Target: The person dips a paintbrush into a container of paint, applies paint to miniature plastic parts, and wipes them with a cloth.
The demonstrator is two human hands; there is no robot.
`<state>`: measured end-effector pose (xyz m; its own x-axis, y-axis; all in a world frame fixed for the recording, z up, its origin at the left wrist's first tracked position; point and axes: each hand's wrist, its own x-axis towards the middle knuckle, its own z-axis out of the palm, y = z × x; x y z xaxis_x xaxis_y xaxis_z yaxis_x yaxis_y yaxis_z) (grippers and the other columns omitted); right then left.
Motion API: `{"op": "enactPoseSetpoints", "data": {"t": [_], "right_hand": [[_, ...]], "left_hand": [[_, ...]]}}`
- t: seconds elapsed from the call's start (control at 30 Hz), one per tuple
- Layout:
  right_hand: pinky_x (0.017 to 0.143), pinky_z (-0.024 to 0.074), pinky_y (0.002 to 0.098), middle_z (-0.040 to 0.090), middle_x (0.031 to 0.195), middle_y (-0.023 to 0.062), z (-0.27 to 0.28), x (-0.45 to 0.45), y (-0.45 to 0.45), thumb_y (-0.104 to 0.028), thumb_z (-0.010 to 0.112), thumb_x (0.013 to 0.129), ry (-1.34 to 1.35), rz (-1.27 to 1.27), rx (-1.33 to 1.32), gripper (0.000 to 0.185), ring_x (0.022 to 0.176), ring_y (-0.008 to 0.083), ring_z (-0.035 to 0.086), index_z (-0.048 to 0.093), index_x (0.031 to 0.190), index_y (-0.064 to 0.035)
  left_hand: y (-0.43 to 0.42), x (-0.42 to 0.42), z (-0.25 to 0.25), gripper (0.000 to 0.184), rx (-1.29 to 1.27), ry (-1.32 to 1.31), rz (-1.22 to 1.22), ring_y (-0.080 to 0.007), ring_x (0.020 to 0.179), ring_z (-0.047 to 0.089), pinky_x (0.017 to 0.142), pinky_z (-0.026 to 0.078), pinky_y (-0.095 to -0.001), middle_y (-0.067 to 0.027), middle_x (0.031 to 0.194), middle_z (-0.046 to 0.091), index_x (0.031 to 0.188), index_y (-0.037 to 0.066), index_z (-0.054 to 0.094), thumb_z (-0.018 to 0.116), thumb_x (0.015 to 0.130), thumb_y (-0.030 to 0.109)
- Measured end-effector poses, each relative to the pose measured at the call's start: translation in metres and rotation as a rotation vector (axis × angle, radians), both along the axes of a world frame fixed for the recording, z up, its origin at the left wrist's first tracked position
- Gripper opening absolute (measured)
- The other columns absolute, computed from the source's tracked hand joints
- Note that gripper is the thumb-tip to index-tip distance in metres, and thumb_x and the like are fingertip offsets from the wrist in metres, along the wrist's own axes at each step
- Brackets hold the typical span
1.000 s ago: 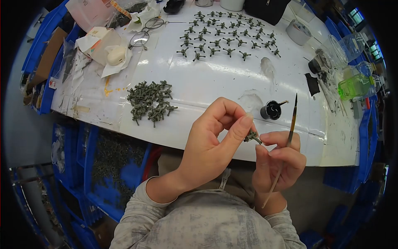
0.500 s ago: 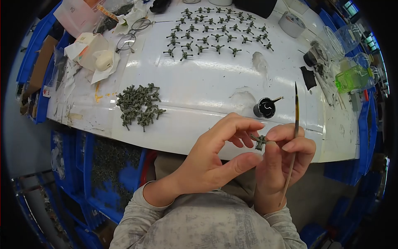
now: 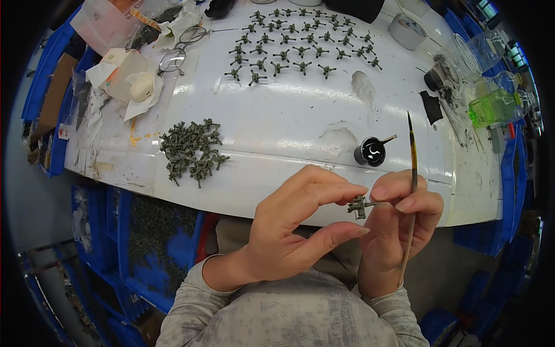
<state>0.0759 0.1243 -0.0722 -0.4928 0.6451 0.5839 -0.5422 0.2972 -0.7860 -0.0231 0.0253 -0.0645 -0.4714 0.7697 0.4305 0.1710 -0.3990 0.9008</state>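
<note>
A small dark green miniature piece with thin arms (image 3: 359, 205) is pinched at its right end by the thumb and forefinger of my right hand (image 3: 399, 217). That hand also holds a thin paintbrush (image 3: 413, 165), which stands nearly upright between the fingers with its dark tip up. My left hand (image 3: 306, 214) is open around the piece's left side, forefinger above it and thumb below. Whether a left fingertip touches the piece I cannot tell. Just beyond the hands stands a small pot of black paint (image 3: 370, 152) with a stick or brush handle over its rim.
Similar green pieces stand in spaced rows (image 3: 302, 51) at the back of the table. A heap of them (image 3: 191, 150) lies at left. Glasses (image 3: 173, 58) and paper are back left; a tape roll (image 3: 407, 30) and green-liquid bottle (image 3: 491, 109) are right. Blue bins (image 3: 159, 243) stand below.
The piece has turned and moved slightly down in my right fingers. My left hand has shifted a little left, its forefinger now above the piece. The brush has tilted slightly left at its tip.
</note>
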Motion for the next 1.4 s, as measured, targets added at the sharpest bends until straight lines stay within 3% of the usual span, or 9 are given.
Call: {"op": "enactPoseSetpoints", "data": {"t": [0.33, 0.47, 0.57, 0.73, 0.83, 1.07, 1.4], "right_hand": [[0.062, 0.0401, 0.0234, 0.063, 0.084, 0.0122, -0.003, -0.002, 0.0, 0.009, 0.058, 0.074, -0.03, 0.006, 0.044, 0.03, 0.074, 0.0156, 0.05, 0.047, 0.093, -0.01], [0.064, 0.0398, 0.025, 0.064, 0.084, 0.0119, -0.001, -0.002, 0.005, 0.004, 0.057, 0.077, -0.063, -0.064, 0.122, 0.026, 0.073, 0.0157, 0.048, 0.047, 0.095, -0.0105], [0.063, 0.0373, 0.0266, 0.065, 0.081, 0.0114, 0.005, 0.013, 0.028, -0.014, 0.044, 0.091, 0.033, -0.215, 0.189, 0.01, 0.067, 0.0152, 0.046, 0.048, 0.1, -0.0121], [0.059, 0.0341, 0.0265, 0.062, 0.072, 0.0082, 0.022, 0.03, 0.042, -0.03, 0.032, 0.099, 0.062, -0.393, 0.19, 0.025, 0.058, 0.0123, 0.043, 0.051, 0.1, -0.0135], [0.059, 0.0344, 0.0261, 0.056, 0.065, 0.0048, 0.011, 0.046, 0.053, -0.033, 0.03, 0.099, 0.101, -0.332, 0.311, 0.031, 0.055, 0.0112, 0.041, 0.052, 0.095, -0.0112], [0.054, 0.0344, 0.024, 0.049, 0.06, 0.0019, -0.015, 0.034, 0.05, -0.03, 0.031, 0.099, -0.041, -0.439, 0.368, 0.034, 0.049, 0.0108, 0.039, 0.051, 0.085, -0.0068], [0.046, 0.0329, 0.0204, 0.049, 0.059, 0.0047, -0.027, 0.017, 0.046, -0.021, 0.035, 0.098, -0.118, -0.452, 0.187, 0.026, 0.047, 0.0111, 0.04, 0.048, 0.084, -0.0044]], "left_hand": [[-0.002, -0.003, -0.006, 0.033, 0.017, -0.012, 0.026, -0.0161, 0.077, 0.053, 0.069, 0.045, -0.0244, -0.0092, 0.091, 0.057, 0.102, 0.0, 0.061, 0.069, 0.071, -0.002], [-0.001, -0.006, -0.008, 0.031, 0.007, -0.022, 0.025, -0.0155, 0.077, 0.053, 0.068, 0.045, -0.0238, -0.0086, 0.09, 0.057, 0.101, 0.0, 0.062, 0.069, 0.071, -0.002], [-0.001, -0.006, -0.01, 0.03, -0.014, -0.04, 0.016, -0.0151, 0.076, 0.052, 0.068, 0.044, -0.0234, -0.0081, 0.09, 0.057, 0.1, 0.0, 0.062, 0.069, 0.072, -0.003], [0.001, -0.008, -0.012, 0.025, -0.019, -0.116, 0.009, -0.0139, 0.074, 0.051, 0.067, 0.043, -0.0225, -0.0068, 0.087, 0.057, 0.097, 0.001, 0.062, 0.067, 0.073, -0.004], [0.001, -0.007, -0.014, 0.027, -0.071, -0.183, -0.027, -0.0149, 0.074, 0.049, 0.07, 0.04, -0.0231, -0.008, 0.088, 0.057, 0.096, 0.0, 0.062, 0.066, 0.07, -0.006], [0.0, -0.009, -0.023, 0.023, -0.16, -0.211, -0.131, -0.0115, 0.071, 0.05, 0.066, 0.04, -0.0212, -0.0046, 0.083, 0.055, 0.095, 0.002, 0.062, 0.064, 0.074, -0.005], [0.006, -0.011, -0.037, 0.019, -0.241, -0.4, -0.092, -0.01, 0.069, 0.049, 0.064, 0.039, -0.0199, -0.0036, 0.082, 0.055, 0.092, 0.001, 0.062, 0.065, 0.074, -0.003]]}}
